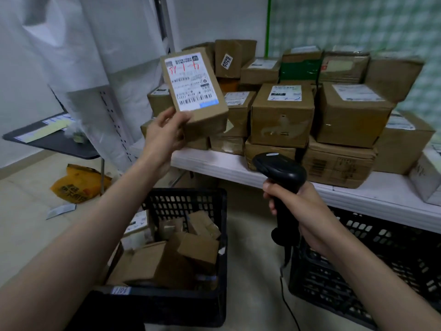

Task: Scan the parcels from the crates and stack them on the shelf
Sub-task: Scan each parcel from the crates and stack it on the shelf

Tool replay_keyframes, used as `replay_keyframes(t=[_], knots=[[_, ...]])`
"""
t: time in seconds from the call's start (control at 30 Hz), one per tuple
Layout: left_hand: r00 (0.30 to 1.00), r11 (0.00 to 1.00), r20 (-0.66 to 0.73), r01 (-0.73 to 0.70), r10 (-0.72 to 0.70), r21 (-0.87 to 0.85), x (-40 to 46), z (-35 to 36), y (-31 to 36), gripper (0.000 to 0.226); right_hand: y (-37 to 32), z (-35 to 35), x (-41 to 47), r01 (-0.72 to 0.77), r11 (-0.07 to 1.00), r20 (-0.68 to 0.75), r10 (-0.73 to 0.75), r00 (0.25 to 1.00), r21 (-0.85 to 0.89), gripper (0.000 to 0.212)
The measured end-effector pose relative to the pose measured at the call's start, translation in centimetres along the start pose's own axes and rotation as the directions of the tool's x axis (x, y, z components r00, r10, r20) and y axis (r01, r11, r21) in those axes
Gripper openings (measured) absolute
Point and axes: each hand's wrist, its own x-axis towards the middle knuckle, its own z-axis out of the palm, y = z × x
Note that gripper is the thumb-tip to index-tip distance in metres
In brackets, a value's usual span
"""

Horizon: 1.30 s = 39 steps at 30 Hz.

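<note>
While the left hand (167, 132) is holding that small parcel (194, 91) up by its bottom edge, fingers wrapped round the lower corner, the label is facing the camera pretty squarely, so this looks like the scan step. The right hand (300, 209) has its fingers closed tight round the handle of the black scanner (280, 173), head pointed up toward the box, but it sits a bit low and off to the right. I'd tilt the scanner so it lines up with the long barcode near the bottom of the label, and keep the thumb off that strip since it's right next to it. Hold the box steady, no waving.

The parcel is up in the air in front of the stacked boxes on the white shelf (214, 163), above the left crate (222, 235), which still has plenty of parcels inside. After the beep it probably goes on the pile; the left end looks lowest.
</note>
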Motion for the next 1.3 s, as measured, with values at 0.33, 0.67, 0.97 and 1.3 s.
replay_keyframes(t=[0.33, 0.67, 0.97, 1.3], knots=[[0.98, 0.968, 0.081, 0.164, -0.182, 0.188, 10.8, 8.0, 5.2, 0.033, -0.4, -1.3, 1.2, 0.0, 0.999, -0.034, 0.002, 0.999, 0.054, 0.007], [0.979, 0.931, 0.074, 0.155, -0.19, 0.331, 13.9, 9.8, 3.4, 0.052, -0.7, -0.9, 2.0, -0.035, 0.998, -0.014, 0.036, 0.999, 0.047, 0.009], [0.982, 0.88, -0.186, 0.105, -0.019, 0.464, 7.5, 0.5, 2.0, 0.064, 0.5, 3.0, 1.7, -0.074, 0.997, 0.069, 0.075, 0.995, -0.017, 0.009], [0.876, 0.512, -0.179, 0.415, -0.448, 0.752, -5.7, -13.0, -10.9, 0.033, 4.7, 8.7, 0.4, -0.189, 0.961, 0.241, 0.236, 0.941, -0.204, 0.004]])
